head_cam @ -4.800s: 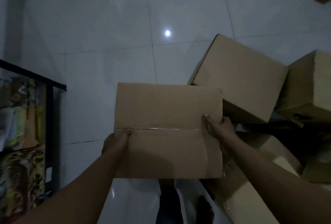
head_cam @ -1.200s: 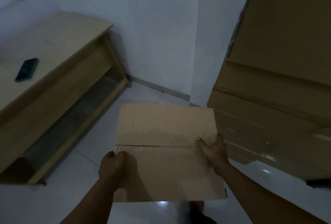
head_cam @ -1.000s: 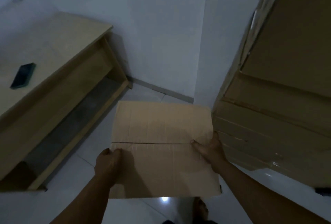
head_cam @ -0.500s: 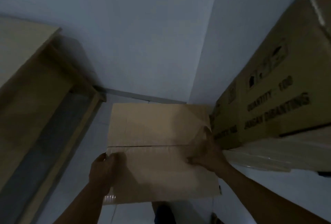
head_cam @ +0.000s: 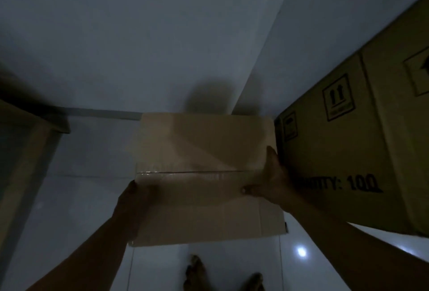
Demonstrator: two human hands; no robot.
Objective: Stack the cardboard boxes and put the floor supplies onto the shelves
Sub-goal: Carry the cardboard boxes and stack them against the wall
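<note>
Left hand [head_cam: 132,200] and right hand [head_cam: 270,181] grip the cardboard box [head_cam: 206,174] — opposite sides.

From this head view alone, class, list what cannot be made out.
Head view:
- carried box: contents and underside hidden by its taped top.
- left hand: fingers lost in shadow at the box's edge.
- printed box: cut off by the right edge; right hand covers the lettering before "100".

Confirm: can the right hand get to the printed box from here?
Probably yes. The right hand lies right beside the printed box, with nothing between them, but it grips the small box, so it must let go first.
</note>
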